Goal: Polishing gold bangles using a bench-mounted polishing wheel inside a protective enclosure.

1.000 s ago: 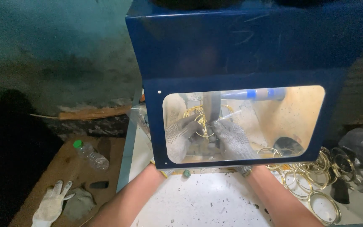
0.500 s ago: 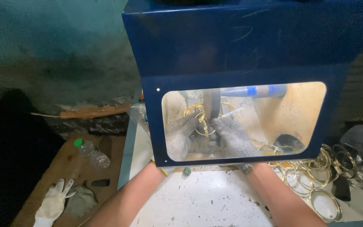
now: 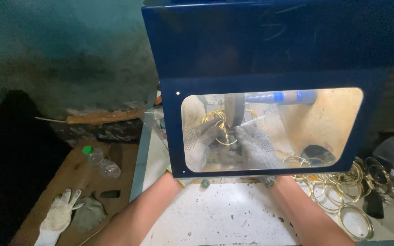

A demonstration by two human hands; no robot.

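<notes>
Both my forearms reach under a blue cabinet (image 3: pixel 270 50) with a clear window (image 3: pixel 324 123). Behind the window my gloved left hand (image 3: pixel 199 139) and gloved right hand (image 3: pixel 256 143) together hold a gold metal ring (image 3: pixel 226 136) against a dark upright wheel or spindle (image 3: pixel 235 109). More gold rings (image 3: pixel 213 117) hang just behind the left hand. A blue tube (image 3: pixel 281 96) runs across the top inside the box.
Several loose gold rings (image 3: pixel 343 191) lie on the white speckled table (image 3: pixel 220 218) at right. On the wooden board at left lie a plastic bottle (image 3: pixel 101 163) with a green cap, a white knit glove (image 3: pixel 58 216) and a grey rag (image 3: pixel 87 212). Dark bag at far right.
My hands have shifted slightly inside the box, keeping the ring at the spindle. The view has tilted a little; nothing else moved.
</notes>
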